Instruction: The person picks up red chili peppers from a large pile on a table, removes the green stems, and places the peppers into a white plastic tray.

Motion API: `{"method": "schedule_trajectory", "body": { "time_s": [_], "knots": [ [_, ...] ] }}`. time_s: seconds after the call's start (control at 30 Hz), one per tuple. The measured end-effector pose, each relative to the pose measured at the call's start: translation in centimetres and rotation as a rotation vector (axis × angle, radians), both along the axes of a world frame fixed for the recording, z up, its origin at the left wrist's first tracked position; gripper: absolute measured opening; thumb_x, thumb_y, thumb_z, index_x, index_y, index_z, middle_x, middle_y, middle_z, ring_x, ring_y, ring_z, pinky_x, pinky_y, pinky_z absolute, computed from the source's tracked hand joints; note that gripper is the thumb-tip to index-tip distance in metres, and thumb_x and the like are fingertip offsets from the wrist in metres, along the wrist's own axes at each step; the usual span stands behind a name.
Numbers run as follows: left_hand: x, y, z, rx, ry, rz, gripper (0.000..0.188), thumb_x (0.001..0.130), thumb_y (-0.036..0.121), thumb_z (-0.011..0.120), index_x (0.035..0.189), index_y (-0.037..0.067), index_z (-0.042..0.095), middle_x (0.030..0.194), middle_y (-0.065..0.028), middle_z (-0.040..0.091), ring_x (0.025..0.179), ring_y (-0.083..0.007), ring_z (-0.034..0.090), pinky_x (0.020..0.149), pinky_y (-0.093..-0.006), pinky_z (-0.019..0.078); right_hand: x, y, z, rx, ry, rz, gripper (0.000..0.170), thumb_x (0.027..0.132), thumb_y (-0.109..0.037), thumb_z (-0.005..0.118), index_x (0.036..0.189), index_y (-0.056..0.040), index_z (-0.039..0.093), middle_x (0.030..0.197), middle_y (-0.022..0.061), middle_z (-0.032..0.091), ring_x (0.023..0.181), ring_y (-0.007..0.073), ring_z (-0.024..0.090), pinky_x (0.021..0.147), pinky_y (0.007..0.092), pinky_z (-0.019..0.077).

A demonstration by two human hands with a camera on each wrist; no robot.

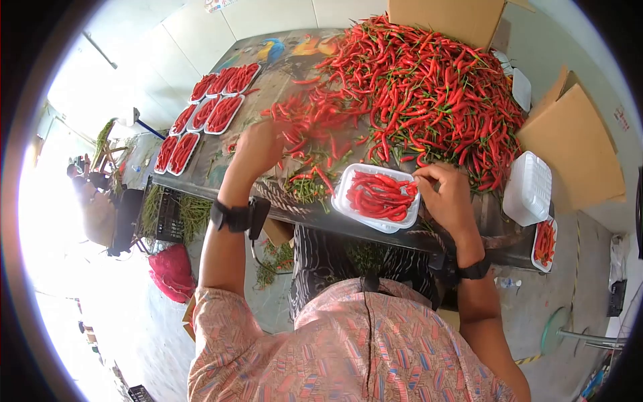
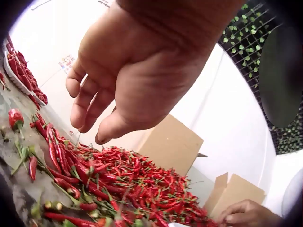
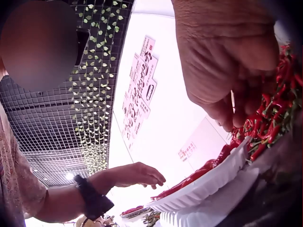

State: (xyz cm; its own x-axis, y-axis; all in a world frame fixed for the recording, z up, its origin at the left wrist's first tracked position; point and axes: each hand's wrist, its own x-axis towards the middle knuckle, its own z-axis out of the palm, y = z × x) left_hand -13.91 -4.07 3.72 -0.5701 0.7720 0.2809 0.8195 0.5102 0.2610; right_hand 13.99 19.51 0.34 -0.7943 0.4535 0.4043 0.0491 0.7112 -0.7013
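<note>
Red chili peppers [image 1: 379, 195] lie in a white tray [image 1: 340, 194] at the table's front edge, on top of another tray. At its right end is my right hand [image 1: 450, 197], thumb and forefinger bent beside the rim; contact with a pepper cannot be told. In the right wrist view that hand [image 3: 227, 61] hangs over the end of the tray [image 3: 208, 191]. My left hand [image 1: 260, 149], blurred, hovers over scattered peppers left of the tray. The left wrist view shows this hand [image 2: 137, 75] with loosely bent fingers and nothing visible between them, above the peppers [image 2: 128, 175].
A large pepper heap [image 1: 442, 94] covers the back right. Several filled trays [image 1: 224, 114] stand at the back left. Stacked white trays [image 1: 529, 187] and a small filled tray [image 1: 544, 244] are at the right, near a cardboard box [image 1: 573, 144]. Green stems [image 1: 308, 189] lie near the front edge.
</note>
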Motion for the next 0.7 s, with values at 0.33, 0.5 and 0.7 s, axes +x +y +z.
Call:
{"method": "schedule_trajectory", "body": {
  "time_s": [0.33, 0.5, 0.7],
  "knots": [
    [-2.4, 1.5, -4.1, -0.119, -0.022, 0.075, 0.034, 0.08, 0.009, 0.062, 0.112, 0.015, 0.071, 0.103, -0.0164, 0.072, 0.098, -0.0381, 0.068, 0.082, -0.0508, 0.0532, 2.0, -0.2, -0.8, 0.027, -0.019, -0.051, 0.007, 0.083, -0.011, 0.07, 0.086, -0.0047, 0.073, 0.082, 0.0127, 0.068, 0.08, 0.0323, 0.065, 0.075, 0.0414, 0.0503],
    [-1.7, 0.3, -3.8, -0.152, 0.14, 0.188, 0.03, 0.079, 0.009, 0.066, 0.108, 0.016, 0.07, 0.099, -0.0129, 0.072, 0.094, -0.0387, 0.067, 0.079, -0.0493, 0.0532, 1.8, -1.4, -0.1, -0.005, 0.002, -0.038, 0.007, 0.083, -0.01, 0.07, 0.086, -0.0044, 0.072, 0.081, 0.0122, 0.068, 0.08, 0.0318, 0.065, 0.074, 0.0409, 0.0498],
    [1.2, -0.6, -1.2, 0.485, -0.345, 0.161, 0.009, 0.094, 0.011, 0.062, 0.1, 0.004, 0.065, 0.099, -0.0117, 0.072, 0.082, -0.0197, 0.069, 0.069, -0.0337, 0.0537, 1.1, -2.4, 1.4, 0.028, 0.044, 0.049, 0.009, 0.086, -0.004, 0.07, 0.094, -0.0005, 0.072, 0.083, 0.01, 0.068, 0.075, 0.0195, 0.063, 0.068, 0.0316, 0.0477]
  ]
}}
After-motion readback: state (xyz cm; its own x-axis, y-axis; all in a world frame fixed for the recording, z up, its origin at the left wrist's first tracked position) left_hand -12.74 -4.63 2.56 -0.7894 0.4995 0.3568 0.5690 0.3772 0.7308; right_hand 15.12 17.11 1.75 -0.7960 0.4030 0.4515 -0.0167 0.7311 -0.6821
